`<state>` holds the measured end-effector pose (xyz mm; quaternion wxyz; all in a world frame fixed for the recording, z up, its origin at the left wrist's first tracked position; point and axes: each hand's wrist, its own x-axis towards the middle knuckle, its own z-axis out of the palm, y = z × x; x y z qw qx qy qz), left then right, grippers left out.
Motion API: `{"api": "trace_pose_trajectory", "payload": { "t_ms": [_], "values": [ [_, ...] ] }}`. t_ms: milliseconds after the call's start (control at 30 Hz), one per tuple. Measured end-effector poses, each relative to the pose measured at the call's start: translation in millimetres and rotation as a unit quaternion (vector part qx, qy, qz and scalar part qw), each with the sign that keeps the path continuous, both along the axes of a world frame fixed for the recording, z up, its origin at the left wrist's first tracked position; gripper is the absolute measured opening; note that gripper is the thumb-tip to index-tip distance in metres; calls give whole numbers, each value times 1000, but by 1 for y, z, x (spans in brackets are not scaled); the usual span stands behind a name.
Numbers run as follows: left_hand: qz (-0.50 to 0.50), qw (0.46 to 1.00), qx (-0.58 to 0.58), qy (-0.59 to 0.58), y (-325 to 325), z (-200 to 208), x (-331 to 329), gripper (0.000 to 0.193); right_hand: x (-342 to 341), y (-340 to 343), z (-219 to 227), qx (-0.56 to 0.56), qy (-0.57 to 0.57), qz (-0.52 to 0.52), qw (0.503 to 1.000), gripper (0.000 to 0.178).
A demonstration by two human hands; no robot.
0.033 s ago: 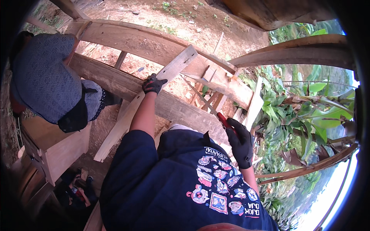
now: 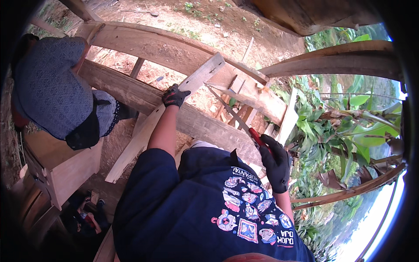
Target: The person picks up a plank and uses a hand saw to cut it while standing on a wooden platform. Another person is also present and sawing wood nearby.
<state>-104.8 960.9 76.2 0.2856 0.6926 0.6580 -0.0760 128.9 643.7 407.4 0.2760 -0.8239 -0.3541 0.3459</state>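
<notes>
My left hand (image 2: 175, 96), in a dark glove, is closed around a long, narrow wooden board (image 2: 200, 75). This board lies slantwise across two thick timber beams and has small dark slots near its far end. In my right hand (image 2: 276, 163), also gloved, is the red handle of a hand saw (image 2: 240, 121). Its thin blade points away to the left, with the tip close to the board's right edge; whether the two touch I cannot tell. Part of the handle is hidden by my fingers.
The near beam (image 2: 205, 124) and the far beam (image 2: 148, 43) run across in front of me. A person (image 2: 52, 87) in a grey-blue top is bent over at the left, beside a wooden box (image 2: 70, 168). Another person (image 2: 89, 218) is low at the lower left. Green plants (image 2: 314, 126) grow at the right.
My right hand and the saw have shifted slightly to the right, and the hand sits a little lower. The left hand and the board have barely moved.
</notes>
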Motion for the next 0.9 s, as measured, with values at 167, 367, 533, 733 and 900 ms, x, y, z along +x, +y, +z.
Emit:
{"api": "trace_pose_trajectory", "payload": {
  "t_ms": [167,367,533,733,900],
  "values": [
    [-68,995,77,-11,-44,-1,15,56,18,-17,47,75,54,-103,990,42],
    [-56,989,138,16,-93,-25,33,30,21,-11,28,85,47,-77,992,46],
    [-56,963,255,68,-106,-44,49,22,19,-9,-7,13,-15,39,999,43],
    [-45,977,206,26,-104,-52,43,30,7,-13,-21,-37,-32,61,997,43],
    [-53,965,256,-2,-116,-74,33,52,41,-40,-66,23,-17,60,998,44]
  ]
}}
